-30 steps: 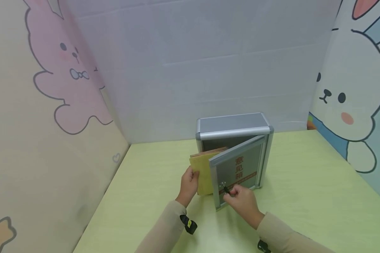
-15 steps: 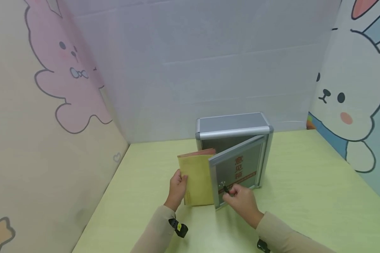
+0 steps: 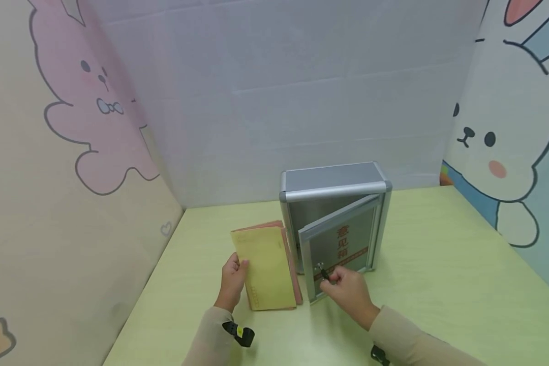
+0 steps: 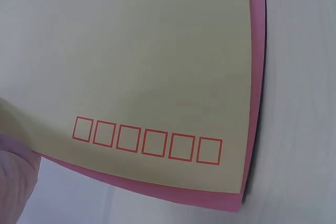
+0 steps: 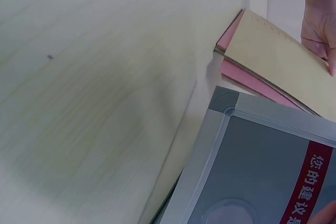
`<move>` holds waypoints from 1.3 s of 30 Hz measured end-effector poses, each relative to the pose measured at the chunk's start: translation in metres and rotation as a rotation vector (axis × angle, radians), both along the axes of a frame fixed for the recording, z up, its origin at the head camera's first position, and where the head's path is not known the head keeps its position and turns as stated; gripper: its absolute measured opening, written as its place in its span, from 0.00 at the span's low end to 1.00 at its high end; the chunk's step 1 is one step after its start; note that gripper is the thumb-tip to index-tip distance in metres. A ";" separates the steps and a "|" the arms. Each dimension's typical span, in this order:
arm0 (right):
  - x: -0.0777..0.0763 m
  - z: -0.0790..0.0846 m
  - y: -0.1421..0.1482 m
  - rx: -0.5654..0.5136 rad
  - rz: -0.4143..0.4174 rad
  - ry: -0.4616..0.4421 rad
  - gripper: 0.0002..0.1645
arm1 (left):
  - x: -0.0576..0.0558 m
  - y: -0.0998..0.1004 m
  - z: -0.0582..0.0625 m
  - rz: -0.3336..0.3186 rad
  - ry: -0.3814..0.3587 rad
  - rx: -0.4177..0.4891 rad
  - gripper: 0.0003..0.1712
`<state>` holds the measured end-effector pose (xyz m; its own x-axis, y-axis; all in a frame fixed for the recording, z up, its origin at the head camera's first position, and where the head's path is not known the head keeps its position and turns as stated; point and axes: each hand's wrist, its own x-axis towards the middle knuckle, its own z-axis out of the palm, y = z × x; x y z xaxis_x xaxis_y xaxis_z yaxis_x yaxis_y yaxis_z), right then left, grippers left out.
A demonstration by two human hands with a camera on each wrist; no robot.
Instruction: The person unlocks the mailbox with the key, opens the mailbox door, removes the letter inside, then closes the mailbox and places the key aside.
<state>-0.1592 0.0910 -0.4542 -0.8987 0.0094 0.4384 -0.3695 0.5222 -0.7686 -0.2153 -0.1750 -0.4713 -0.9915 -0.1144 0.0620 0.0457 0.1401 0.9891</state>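
My left hand (image 3: 232, 282) grips a small stack of envelopes by its left edge, thumb on the front. A yellow envelope (image 3: 265, 269) lies foremost, with a row of red boxes printed on it. Pink envelope edges (image 4: 256, 61) stick out behind it in the left wrist view. The stack stands tilted just left of a grey metal suggestion box (image 3: 334, 178). Its hinged front door (image 3: 359, 231), with red lettering, is swung partway out. At the door's lower left, my right hand (image 3: 351, 295) pinches a black-headed key (image 3: 325, 274) at the lock.
The box stands on a pale yellow-green table (image 3: 439, 264) near the white back wall (image 3: 256, 117). Side walls with cartoon rabbits (image 3: 494, 147) rise left and right. The box's inside is partly hidden by the door.
My left hand has drawn the envelopes leftward and toward me, out from behind the door and clear of the box opening. The right hand has stayed at the key.
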 end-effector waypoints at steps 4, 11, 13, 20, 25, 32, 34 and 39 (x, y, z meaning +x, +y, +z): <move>0.001 0.003 0.001 -0.011 0.001 -0.063 0.09 | 0.000 -0.006 -0.002 0.035 -0.029 -0.018 0.19; 0.003 0.005 0.000 -0.016 -0.001 -0.058 0.10 | -0.002 -0.007 -0.007 0.099 -0.130 -0.037 0.19; 0.003 0.004 0.000 -0.014 -0.002 -0.052 0.10 | -0.004 -0.007 -0.010 0.115 -0.162 -0.044 0.19; 0.001 0.003 0.001 -0.008 -0.007 -0.048 0.10 | -0.012 -0.013 -0.027 0.121 -0.252 -0.056 0.21; 0.001 0.003 0.001 -0.018 0.000 -0.097 0.09 | -0.011 -0.019 -0.037 0.110 -0.297 -0.069 0.22; 0.001 0.004 0.001 -0.019 0.003 -0.114 0.10 | -0.008 -0.024 -0.043 0.088 -0.402 -0.149 0.22; 0.002 0.004 0.001 -0.023 0.004 -0.116 0.10 | -0.008 -0.025 -0.046 0.088 -0.421 -0.167 0.21; 0.002 0.004 0.001 -0.034 0.008 -0.124 0.10 | -0.008 -0.027 -0.053 0.087 -0.429 -0.200 0.19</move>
<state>-0.1571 0.0922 -0.4501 -0.9461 0.0150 0.3235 -0.2745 0.4927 -0.8258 -0.2236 -0.2019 -0.5240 -0.9197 -0.2254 -0.3215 -0.3810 0.3147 0.8694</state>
